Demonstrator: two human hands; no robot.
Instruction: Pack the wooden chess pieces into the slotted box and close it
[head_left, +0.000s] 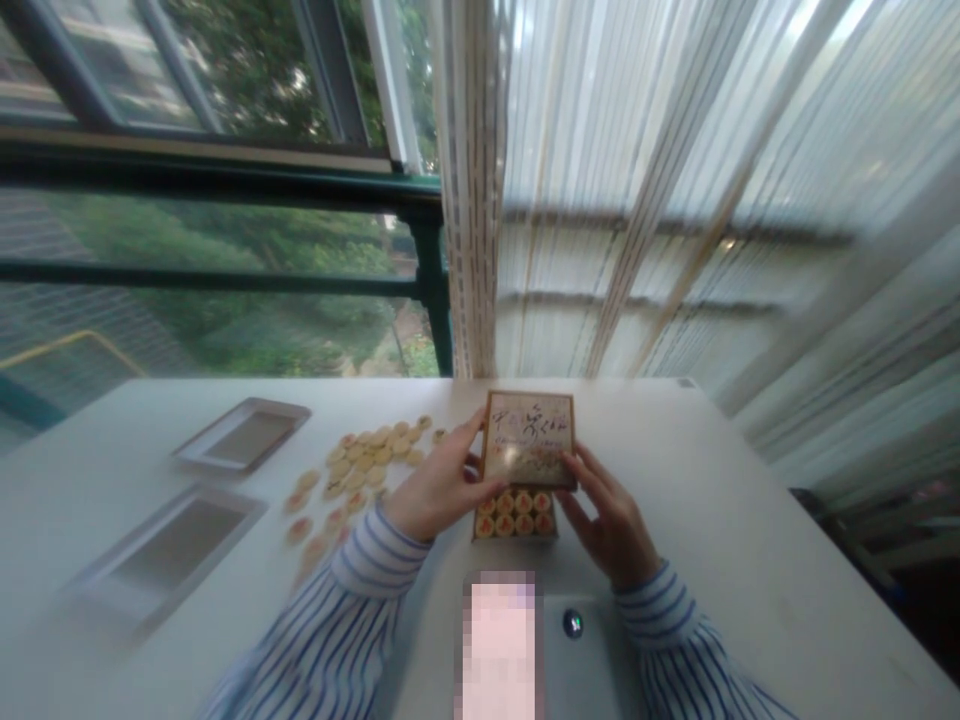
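A small wooden box (516, 524) on the white table (720, 520) holds rows of round wooden game pieces with red marks. Its printed lid (529, 438) sits partly over the box, covering the far part and leaving the near rows showing. My left hand (439, 485) grips the lid's left edge, thumb on top. My right hand (607, 515) holds the lid's right edge and near corner with bent fingers. Both sleeves are blue-and-white striped.
Several loose round wooden pieces (360, 465) lie scattered left of the box. Two shallow white trays, one far (241, 435) and one near (169, 545), sit at the table's left. A grey device (581, 650) lies at the near edge. Behind are a window railing and a sheer curtain.
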